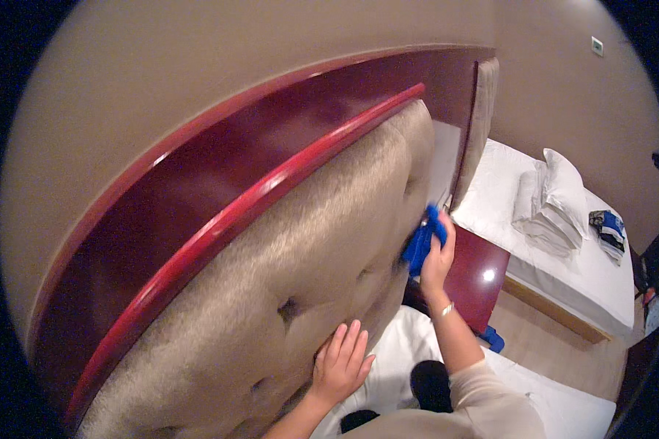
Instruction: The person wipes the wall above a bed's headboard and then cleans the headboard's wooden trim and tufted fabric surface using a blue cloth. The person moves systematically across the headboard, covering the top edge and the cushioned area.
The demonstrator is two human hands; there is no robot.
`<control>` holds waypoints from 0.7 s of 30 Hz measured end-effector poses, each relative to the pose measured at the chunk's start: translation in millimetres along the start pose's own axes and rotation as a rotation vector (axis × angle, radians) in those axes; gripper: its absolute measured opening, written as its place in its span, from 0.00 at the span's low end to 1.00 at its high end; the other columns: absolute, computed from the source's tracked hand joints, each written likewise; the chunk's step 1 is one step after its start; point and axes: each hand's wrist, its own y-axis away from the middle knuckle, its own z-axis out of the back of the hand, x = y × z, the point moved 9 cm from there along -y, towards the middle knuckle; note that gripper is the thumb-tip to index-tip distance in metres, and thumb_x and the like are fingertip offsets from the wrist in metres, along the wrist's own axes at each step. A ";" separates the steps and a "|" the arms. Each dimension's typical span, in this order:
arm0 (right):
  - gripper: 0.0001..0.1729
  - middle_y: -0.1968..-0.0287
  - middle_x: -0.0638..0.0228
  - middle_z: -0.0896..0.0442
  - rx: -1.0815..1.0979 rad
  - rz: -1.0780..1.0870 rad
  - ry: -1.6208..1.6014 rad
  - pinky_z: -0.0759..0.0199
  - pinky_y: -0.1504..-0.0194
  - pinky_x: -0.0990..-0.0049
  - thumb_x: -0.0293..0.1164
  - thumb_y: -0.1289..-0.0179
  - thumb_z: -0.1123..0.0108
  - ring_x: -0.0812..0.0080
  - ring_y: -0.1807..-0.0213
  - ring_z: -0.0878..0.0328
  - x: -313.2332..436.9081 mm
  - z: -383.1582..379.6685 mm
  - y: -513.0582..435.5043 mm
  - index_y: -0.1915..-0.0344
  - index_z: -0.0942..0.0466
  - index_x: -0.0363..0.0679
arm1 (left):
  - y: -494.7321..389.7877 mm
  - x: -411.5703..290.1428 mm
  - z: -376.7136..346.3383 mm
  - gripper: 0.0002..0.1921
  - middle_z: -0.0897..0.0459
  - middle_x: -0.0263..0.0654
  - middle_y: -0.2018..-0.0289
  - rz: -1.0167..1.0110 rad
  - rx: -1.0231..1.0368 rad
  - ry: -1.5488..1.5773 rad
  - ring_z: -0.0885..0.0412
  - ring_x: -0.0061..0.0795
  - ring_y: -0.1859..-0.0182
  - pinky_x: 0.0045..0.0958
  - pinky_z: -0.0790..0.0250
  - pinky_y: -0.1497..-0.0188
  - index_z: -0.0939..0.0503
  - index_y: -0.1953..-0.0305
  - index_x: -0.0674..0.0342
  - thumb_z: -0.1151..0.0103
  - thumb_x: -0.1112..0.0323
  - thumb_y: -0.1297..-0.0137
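A tufted beige upholstered headboard (pixel 241 285) fills the middle of the view, topped by a glossy red rail (pixel 241 203). My left hand (pixel 341 362) lies against the lower part of the headboard, fingers extended, with nothing held. At the headboard's right edge, my right hand (pixel 440 255) grips a blue cloth (pixel 422 247); the cloth touches or nearly touches the upholstery. A light band is around my right wrist. Below me is a bed with white bedding (pixel 406 337), and two dark shapes, probably my feet, are on it.
A dark red nightstand (pixel 480 269) stands right of the headboard. Beyond it, a second bed (pixel 571 291) holds white pillows (pixel 563 203) and folded textiles (pixel 609 230). A blue item (pixel 492 338) lies by the nightstand. Dark red panelling (pixel 197 175) backs the headboard.
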 end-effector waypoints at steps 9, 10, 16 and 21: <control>0.28 0.25 0.56 0.34 0.107 0.105 -0.017 0.51 0.23 0.64 0.27 0.24 0.48 0.58 0.24 0.40 -46.8 -24.1 22.4 0.27 0.36 0.35 | 34.5 8.1 -9.8 0.27 0.26 0.47 0.31 0.107 -0.075 -0.127 0.31 0.47 0.30 0.43 0.37 0.32 0.25 0.36 0.64 0.39 0.56 0.31; 0.27 0.25 0.56 0.34 0.122 0.080 -0.024 0.50 0.24 0.65 0.28 0.23 0.49 0.58 0.24 0.39 -64.0 -23.6 30.5 0.27 0.36 0.35 | 40.4 8.1 -16.6 0.27 0.26 0.47 0.31 0.132 -0.077 -0.164 0.31 0.47 0.30 0.44 0.37 0.33 0.26 0.35 0.64 0.40 0.56 0.31; 0.27 0.23 0.56 0.37 0.176 0.065 -0.090 0.54 0.22 0.62 0.29 0.23 0.53 0.56 0.22 0.43 -126.9 -11.0 82.8 0.27 0.38 0.37 | 59.5 -6.0 -59.3 0.30 0.30 0.45 0.28 0.307 -0.131 -0.267 0.36 0.50 0.26 0.56 0.49 0.26 0.30 0.32 0.63 0.40 0.57 0.31; 0.26 0.25 0.57 0.35 0.216 0.027 -0.173 0.54 0.23 0.61 0.26 0.24 0.52 0.56 0.24 0.41 -114.9 -4.3 81.8 0.29 0.34 0.38 | 53.3 -19.6 -57.4 0.33 0.36 0.46 0.25 0.402 -0.171 -0.237 0.42 0.53 0.23 0.60 0.56 0.23 0.34 0.30 0.63 0.38 0.61 0.33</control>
